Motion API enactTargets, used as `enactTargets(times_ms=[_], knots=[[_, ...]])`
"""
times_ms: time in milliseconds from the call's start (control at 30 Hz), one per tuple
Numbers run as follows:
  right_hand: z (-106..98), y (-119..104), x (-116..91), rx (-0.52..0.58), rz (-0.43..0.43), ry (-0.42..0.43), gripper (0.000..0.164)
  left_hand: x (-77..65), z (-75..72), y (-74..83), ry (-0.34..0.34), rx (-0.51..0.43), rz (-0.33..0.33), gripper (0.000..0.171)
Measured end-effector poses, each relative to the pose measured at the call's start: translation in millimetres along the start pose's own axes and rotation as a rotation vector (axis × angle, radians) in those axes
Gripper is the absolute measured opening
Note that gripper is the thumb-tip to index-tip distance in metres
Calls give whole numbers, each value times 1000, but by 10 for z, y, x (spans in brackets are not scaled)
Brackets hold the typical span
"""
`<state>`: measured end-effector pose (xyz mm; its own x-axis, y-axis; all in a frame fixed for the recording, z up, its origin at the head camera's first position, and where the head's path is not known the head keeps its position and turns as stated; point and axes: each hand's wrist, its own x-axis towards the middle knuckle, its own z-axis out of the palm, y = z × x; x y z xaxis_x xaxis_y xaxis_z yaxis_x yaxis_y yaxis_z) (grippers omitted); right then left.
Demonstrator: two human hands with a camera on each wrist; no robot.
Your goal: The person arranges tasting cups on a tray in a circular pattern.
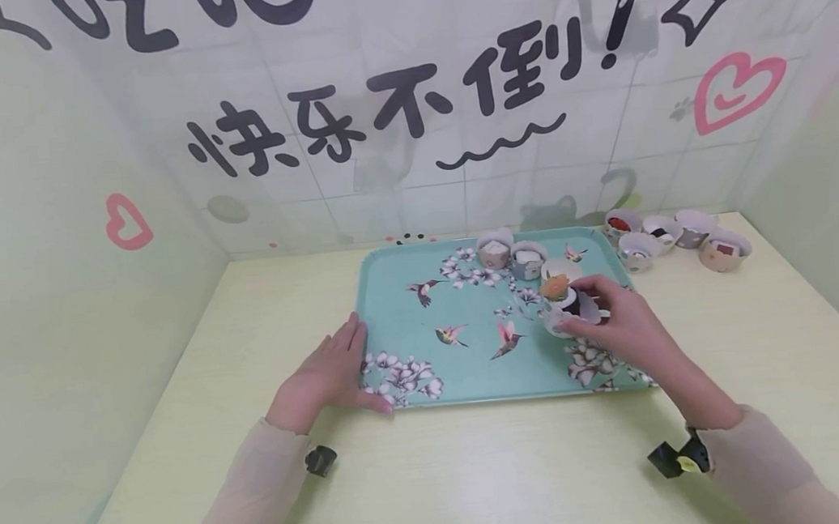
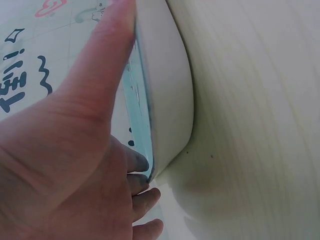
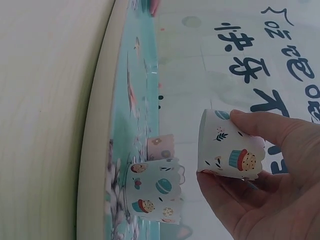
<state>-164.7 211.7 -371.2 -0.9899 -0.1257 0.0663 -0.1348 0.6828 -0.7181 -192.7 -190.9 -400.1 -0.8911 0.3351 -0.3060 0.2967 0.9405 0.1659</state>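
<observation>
My right hand [image 1: 617, 317] pinches a white paper baking cup [image 3: 225, 145] printed with cupcakes, thumb and fingers on its sides. In the right wrist view the cup is tipped sideways, above the tray, its contents hidden. In the head view, a piece with orange topping [image 1: 556, 286] and a dark-and-white roll show by that hand; which cup each lies in I cannot tell. A similar white cup [image 3: 155, 192] stands on the tray below. My left hand [image 1: 332, 374] rests along the left edge of the turquoise tray [image 1: 394, 320], its fingers extended, its thumb at the front corner.
Towards the tray's back stand a pink patterned cup [image 1: 494, 254] and a grey-blue cup [image 1: 529, 266] with white contents. Several more filled cups, one a peach cup [image 1: 726, 255], are grouped on the table [image 1: 478, 477] right of the tray. A printed wall covering [image 1: 401, 206] rises behind.
</observation>
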Motion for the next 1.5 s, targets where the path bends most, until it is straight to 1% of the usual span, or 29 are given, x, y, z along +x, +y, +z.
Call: enactTargets(times_ms=[333, 600, 733, 833, 933, 1033, 1167, 1233, 1367, 1500], knots=[[152, -35, 19, -59, -48, 21, 58, 8, 16, -10, -5, -10, -2, 142], [247, -34, 28, -39, -74, 5, 52, 6, 5, 2, -7, -2, -2, 142], [299, -34, 29, -58, -114, 3, 49, 5, -9, 13, -14, 2, -7, 142], [335, -36, 20, -94, -141, 1, 50, 4, -13, 16, -17, 2, -10, 143], [369, -41, 6, -124, -133, -15, 52, 4, -11, 13, -16, 3, -10, 143], [398, -46, -6, -146, -117, -55, 54, 3, -12, 12, -15, 5, -8, 143], [434, -46, -12, -167, -115, -112, 52, 3, -17, 11, -12, 6, -6, 142], [449, -44, -14, -178, -112, -125, 51, 4, -17, 10, -11, 4, -6, 142], [462, -45, -20, -218, -93, -119, 55, 5, -12, 7, -12, -1, -11, 143], [459, -50, -23, -316, -84, -88, 60, 7, -6, 4, -13, -4, -12, 143]])
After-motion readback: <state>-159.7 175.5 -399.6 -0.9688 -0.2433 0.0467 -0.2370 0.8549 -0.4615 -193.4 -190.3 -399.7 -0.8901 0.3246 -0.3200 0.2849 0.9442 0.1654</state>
